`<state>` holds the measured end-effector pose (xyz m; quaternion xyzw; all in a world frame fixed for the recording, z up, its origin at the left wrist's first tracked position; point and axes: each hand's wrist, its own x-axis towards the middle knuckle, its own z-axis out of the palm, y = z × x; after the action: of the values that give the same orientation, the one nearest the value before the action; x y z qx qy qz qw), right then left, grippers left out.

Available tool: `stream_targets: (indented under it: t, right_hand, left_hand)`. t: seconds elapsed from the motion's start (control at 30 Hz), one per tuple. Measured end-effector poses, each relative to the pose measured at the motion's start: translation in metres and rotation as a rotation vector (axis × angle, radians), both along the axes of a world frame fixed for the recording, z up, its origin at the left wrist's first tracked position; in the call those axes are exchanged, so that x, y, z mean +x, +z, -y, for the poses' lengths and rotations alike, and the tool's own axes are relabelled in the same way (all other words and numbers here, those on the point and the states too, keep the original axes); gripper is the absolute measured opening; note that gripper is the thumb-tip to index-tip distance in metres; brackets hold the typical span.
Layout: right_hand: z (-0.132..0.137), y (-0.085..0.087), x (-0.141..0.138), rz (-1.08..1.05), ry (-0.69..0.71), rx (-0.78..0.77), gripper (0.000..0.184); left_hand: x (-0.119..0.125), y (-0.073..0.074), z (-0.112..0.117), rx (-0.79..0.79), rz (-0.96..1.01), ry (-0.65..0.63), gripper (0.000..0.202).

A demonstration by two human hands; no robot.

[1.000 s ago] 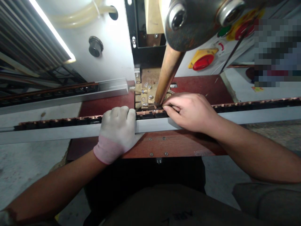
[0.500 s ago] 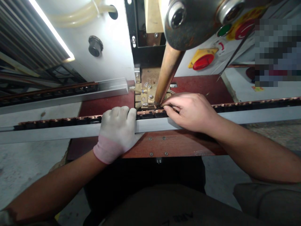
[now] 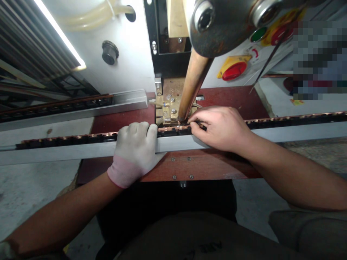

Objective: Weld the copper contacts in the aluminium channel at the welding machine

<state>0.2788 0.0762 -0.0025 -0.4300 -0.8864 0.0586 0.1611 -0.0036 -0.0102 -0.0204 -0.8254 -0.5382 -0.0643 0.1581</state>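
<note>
My left hand (image 3: pixel 135 148), in a white glove with a pink cuff, is wrapped over a long grey metal rail (image 3: pixel 173 143). A black strip with copper pieces along its top (image 3: pixel 67 139) runs the length of that rail. My bare right hand (image 3: pixel 221 128) is closed in a pinch at the strip, just right of the lower end of a copper rod electrode (image 3: pixel 193 86). Whatever lies between those fingertips is too small or hidden to name. Behind the strip, under the rod, sits a brass block (image 3: pixel 173 103) with bolts and small hoses.
A dark red bench board (image 3: pixel 211 166) supports the rail. Behind on the left lies a second metal channel (image 3: pixel 130 99) with a similar strip. The machine panel carries a red rotary switch (image 3: pixel 234 71) and a black knob (image 3: pixel 110 53). A thick bolted metal holder (image 3: pixel 222 29) overhangs the rod.
My right fingertips have shifted very slightly to the right. My left hand, the rail and the copper rod look the same.
</note>
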Motion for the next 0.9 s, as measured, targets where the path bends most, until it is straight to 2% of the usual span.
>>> stream_targets:
  t: [0.13, 0.67, 0.9]
  right_hand:
    - [0.000, 0.000, 0.001, 0.001, -0.003, 0.010, 0.035]
    - [-0.005, 0.006, -0.002, 0.103, -0.093, 0.010, 0.028]
    - [-0.006, 0.006, -0.004, 0.127, -0.146, 0.011, 0.026]
  left_hand:
    - [-0.001, -0.001, 0.000, 0.019, -0.020, -0.001, 0.057]
    - [-0.003, 0.003, -0.008, -0.023, 0.010, -0.010, 0.078]
    - [-0.001, 0.012, -0.014, -0.137, -0.032, 0.016, 0.078]
